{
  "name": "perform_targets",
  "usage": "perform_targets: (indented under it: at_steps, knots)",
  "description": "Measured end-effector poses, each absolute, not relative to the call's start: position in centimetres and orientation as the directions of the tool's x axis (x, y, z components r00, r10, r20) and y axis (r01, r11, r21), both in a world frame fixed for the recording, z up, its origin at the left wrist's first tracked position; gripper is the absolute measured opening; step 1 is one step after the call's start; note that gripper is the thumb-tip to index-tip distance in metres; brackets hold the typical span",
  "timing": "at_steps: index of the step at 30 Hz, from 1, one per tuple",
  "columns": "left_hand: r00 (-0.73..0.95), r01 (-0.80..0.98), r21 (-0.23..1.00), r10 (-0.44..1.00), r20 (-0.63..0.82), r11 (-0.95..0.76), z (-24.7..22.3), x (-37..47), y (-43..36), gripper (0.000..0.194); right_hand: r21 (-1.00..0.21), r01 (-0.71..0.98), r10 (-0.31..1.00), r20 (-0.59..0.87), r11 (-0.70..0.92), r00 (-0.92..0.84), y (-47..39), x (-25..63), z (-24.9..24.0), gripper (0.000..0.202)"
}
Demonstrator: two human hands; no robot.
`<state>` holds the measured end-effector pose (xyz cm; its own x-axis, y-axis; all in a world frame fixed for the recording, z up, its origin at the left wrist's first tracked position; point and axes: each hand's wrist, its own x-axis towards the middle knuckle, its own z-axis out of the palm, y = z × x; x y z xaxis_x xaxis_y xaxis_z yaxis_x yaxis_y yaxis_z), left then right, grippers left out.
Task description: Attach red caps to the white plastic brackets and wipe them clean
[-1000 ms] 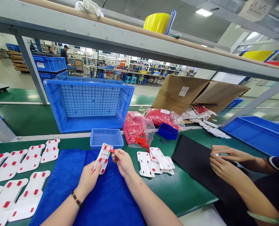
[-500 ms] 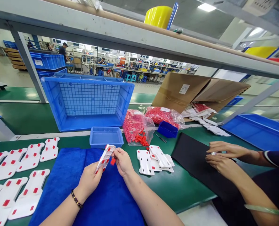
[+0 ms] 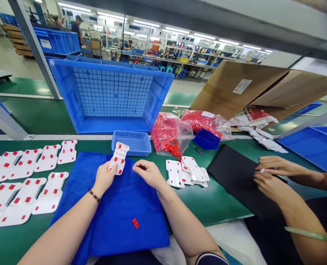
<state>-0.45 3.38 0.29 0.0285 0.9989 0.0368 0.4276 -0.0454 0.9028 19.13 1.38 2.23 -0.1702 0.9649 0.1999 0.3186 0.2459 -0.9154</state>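
My left hand (image 3: 105, 179) is closed on the lower end of a white plastic plate (image 3: 119, 156) with red inserts, its ribbed side towards me. To the right, my right hand (image 3: 150, 175) is apart from the plate, fingers curled in and tips close together. Nothing shows between them. Below both hands, a small red plastic piece (image 3: 135, 223) lies loose on the blue cloth (image 3: 119, 217).
Rows of white plates (image 3: 50, 193) with red inserts lie at left. More plates (image 3: 174, 173) are piled at right, near a bag of red pieces (image 3: 166, 134). A shallow blue bin (image 3: 131, 145) stands ahead. A co-worker's hands (image 3: 270, 175) work over black cloth (image 3: 235, 176).
The red piece that was in my right hand's fingers is gone from them, and one now lies on the cloth. My hands have moved apart, and the plate is turned to face me. The camera tilted down.
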Motion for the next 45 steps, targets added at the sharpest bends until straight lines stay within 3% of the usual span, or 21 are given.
perform_targets:
  at_steps: [3, 6, 10, 12, 16, 19, 23, 27, 29, 32, 34, 37, 41, 45]
  knots:
    - [0.033, 0.420, 0.907, 0.999, 0.018, -0.030, 0.1, -0.4, 3.5, 0.036, -0.785, 0.415, 0.828, 0.211, 0.460, -0.520, -1.0, 19.3, 3.6, 0.013]
    - [0.044, 0.406, 0.913, 0.999, 0.015, -0.031, 0.0, -0.2, 3.3, 0.035, -0.680, 0.462, 0.690, 0.088, 0.569, -0.719, -3.7, 19.0, 3.4, 0.014]
    - [0.069, 0.389, 0.920, 0.997, 0.021, -0.046, -0.1, 0.0, 3.0, 0.033, -0.585, 0.583, 0.684, -0.066, 0.564, -0.727, -6.2, 17.8, 1.2, 0.002]
    - [0.089, 0.381, 0.923, 0.996, 0.022, -0.055, -0.1, 0.1, 2.9, 0.032, -0.550, 0.642, 0.709, -0.123, 0.534, -0.694, -6.7, 17.4, 0.6, 0.006]
    - [0.105, 0.372, 0.927, 0.994, 0.019, -0.057, -0.1, 0.0, 2.7, 0.032, -0.571, 0.643, 0.723, -0.121, 0.510, -0.681, -5.8, 17.7, 1.6, 0.006]
    - [0.097, 0.362, 0.931, 0.995, 0.015, -0.049, -0.2, -0.1, 2.8, 0.033, -0.690, 0.592, 0.817, -0.001, 0.417, -0.577, -3.2, 18.8, 2.9, 0.020]
    - [0.096, 0.339, 0.940, 0.995, 0.010, -0.042, -0.2, -0.3, 2.9, 0.034, -0.880, 0.423, 0.968, 0.139, 0.217, -0.207, 1.3, 19.7, 2.5, 0.020]
    - [0.123, 0.327, 0.944, 0.992, 0.007, -0.047, -0.2, -0.2, 2.9, 0.033, -0.997, 0.050, 0.993, 0.060, 0.055, 0.103, 3.9, 19.6, 0.2, 0.016]
    - [0.149, 0.325, 0.945, 0.989, -0.002, -0.047, -0.2, 0.0, 2.8, 0.033, -0.993, -0.114, 0.989, 0.016, 0.033, 0.146, 4.1, 19.5, -0.7, 0.018]
    - [0.188, 0.341, 0.939, 0.982, -0.027, -0.039, -0.4, 0.3, 2.7, 0.033, -0.980, -0.199, 0.987, -0.015, 0.018, 0.163, 3.9, 19.5, -1.2, 0.019]
    - [0.200, 0.360, 0.932, 0.979, -0.041, -0.035, -0.5, 0.4, 2.7, 0.033, -0.990, -0.143, 0.989, -0.016, 0.005, 0.145, 3.7, 19.8, -1.1, 0.016]
    - [0.170, 0.376, 0.926, 0.984, -0.050, -0.018, -0.4, 0.2, 2.9, 0.034, -0.989, 0.139, 0.990, 0.076, 0.059, 0.120, 3.6, 20.3, -0.7, 0.010]
    - [0.109, 0.364, 0.931, 0.993, -0.054, 0.010, -0.2, -0.2, 3.3, 0.037, -0.803, 0.565, 0.973, 0.230, 0.189, 0.002, 3.3, 20.8, -0.6, 0.014]
    - [0.115, 0.366, 0.931, 0.992, -0.054, 0.008, -0.4, -0.2, 3.4, 0.037, -0.657, 0.721, 0.975, 0.171, 0.219, -0.141, 3.1, 20.4, -1.0, 0.016]
